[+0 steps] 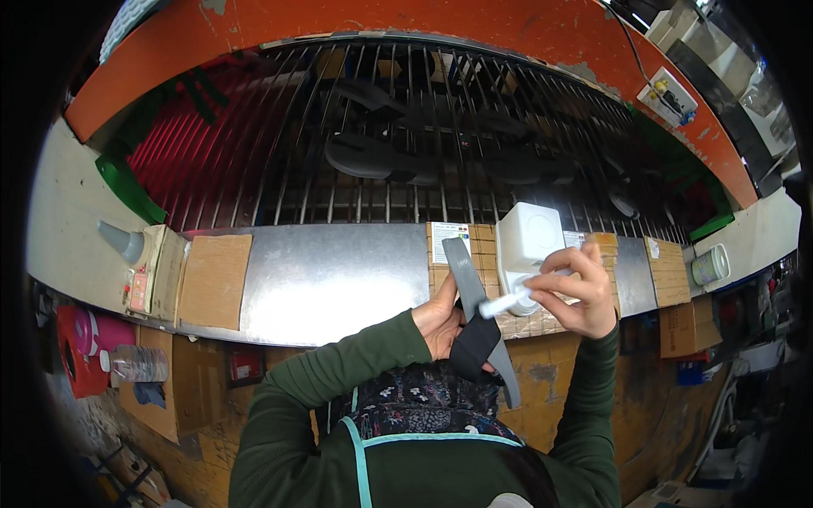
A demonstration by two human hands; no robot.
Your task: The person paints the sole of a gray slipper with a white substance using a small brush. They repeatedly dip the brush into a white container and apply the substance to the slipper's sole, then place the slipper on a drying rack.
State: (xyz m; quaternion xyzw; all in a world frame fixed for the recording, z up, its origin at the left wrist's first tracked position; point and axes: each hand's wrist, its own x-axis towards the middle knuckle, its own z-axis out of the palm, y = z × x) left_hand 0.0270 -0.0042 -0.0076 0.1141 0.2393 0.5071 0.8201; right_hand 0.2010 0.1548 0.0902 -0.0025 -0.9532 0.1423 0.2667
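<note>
My left hand (442, 326) is closed around a slide sandal (471, 275) with a grey sole and a wide black strap, tilted at the table's front edge. In my right hand (580, 292) a short white brush (506, 302) is pinched between thumb and fingers. The brush's tip is blurred and sits right beside the sandal, near the strap; whether it touches cannot be made out. Just behind my right hand stands a white plastic container (531, 237), partly hidden by the fingers.
Beyond the metal tabletop (339, 271) runs a rack of metal bars (288, 144) carrying several dark sandals (377, 159) under an orange hood (339, 21). Cardboard (216, 279) covers the table's left part. A grey cone (123, 241) and a white cup (711, 265) stand at the sides.
</note>
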